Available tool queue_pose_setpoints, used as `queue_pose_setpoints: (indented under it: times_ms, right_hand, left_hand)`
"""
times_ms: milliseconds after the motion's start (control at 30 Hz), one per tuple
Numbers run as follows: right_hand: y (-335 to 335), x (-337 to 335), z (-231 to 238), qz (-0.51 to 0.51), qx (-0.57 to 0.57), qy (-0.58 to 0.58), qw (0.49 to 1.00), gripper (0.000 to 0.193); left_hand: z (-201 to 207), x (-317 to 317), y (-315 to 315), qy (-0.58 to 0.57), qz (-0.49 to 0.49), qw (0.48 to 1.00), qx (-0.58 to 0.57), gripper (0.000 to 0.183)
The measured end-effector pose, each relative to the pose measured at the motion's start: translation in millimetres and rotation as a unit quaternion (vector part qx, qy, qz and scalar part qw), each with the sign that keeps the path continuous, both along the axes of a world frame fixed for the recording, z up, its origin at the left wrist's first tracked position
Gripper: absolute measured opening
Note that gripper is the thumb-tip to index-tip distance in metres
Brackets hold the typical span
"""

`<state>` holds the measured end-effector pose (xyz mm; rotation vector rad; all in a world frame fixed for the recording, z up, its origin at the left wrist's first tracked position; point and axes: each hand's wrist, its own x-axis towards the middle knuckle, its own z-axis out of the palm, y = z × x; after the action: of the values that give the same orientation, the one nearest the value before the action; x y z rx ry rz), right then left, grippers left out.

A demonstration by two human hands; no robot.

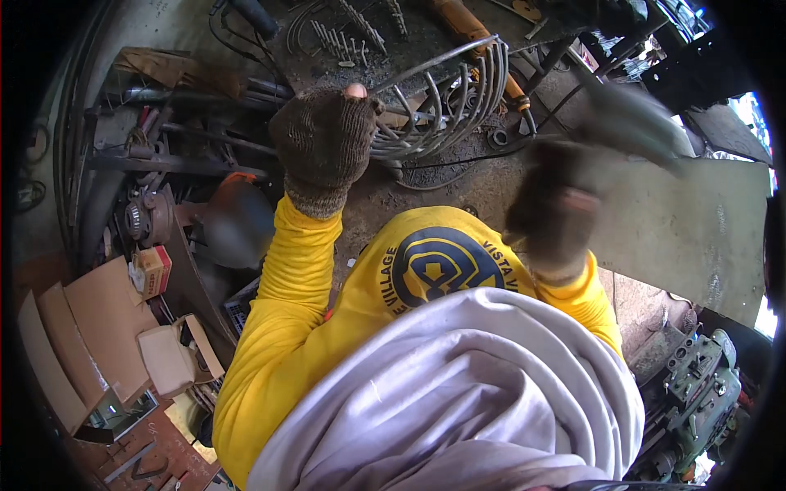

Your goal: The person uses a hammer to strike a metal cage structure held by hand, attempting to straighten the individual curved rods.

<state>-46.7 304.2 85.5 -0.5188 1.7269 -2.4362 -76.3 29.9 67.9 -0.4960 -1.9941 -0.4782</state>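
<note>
My left hand (323,139), in a dark brown knitted glove with a bare thumb tip showing, is closed at the near left end of a metal rack (442,123). The rack has a straight bar along its top and a row of curved rods below; my glove hides the gripped end. On the right, my right hand (557,209), gloved alike, is smeared by motion and looks closed in a fist. Just above it, a long grey object (630,119) is also blurred; it seems to move with that hand, and its kind cannot be made out.
Several bolts (340,45) stand on a dark metal surface at the far side. Behind the rack is an orange cylinder (483,41). A metal sheet (679,233) lies at right, above a green machine (700,393). Cardboard boxes (106,335) and metal scrap crowd the left.
</note>
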Motion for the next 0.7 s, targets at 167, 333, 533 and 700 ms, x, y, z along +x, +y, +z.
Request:
queue_pose_setpoints:
  times_ms: [167,333,533,700]
  right_hand:
    - [-6.2,2.8,-4.5,-0.011,0.132,0.000,0.991,0.043]
    - [-3.0,-1.9,-2.5,-0.052,0.111,-0.027,0.992,0.048]
    - [3.1,-5.0,2.3,-0.082,-0.047,0.036,0.995,0.039]
    - [0.4,3.2,-10.3,-0.011,0.249,0.017,0.968,0.036]
  left_hand:
    - [12.9,12.3,15.6,-0.093,-0.013,0.994,0.055,0.019]
    - [17.8,6.5,19.9,-0.088,0.033,0.995,0.031,0.029]
    - [19.0,-6.0,17.9,-0.118,-0.001,0.988,0.096,0.024]
    - [15.5,5.9,15.7,-0.125,0.036,0.991,0.001,0.026]
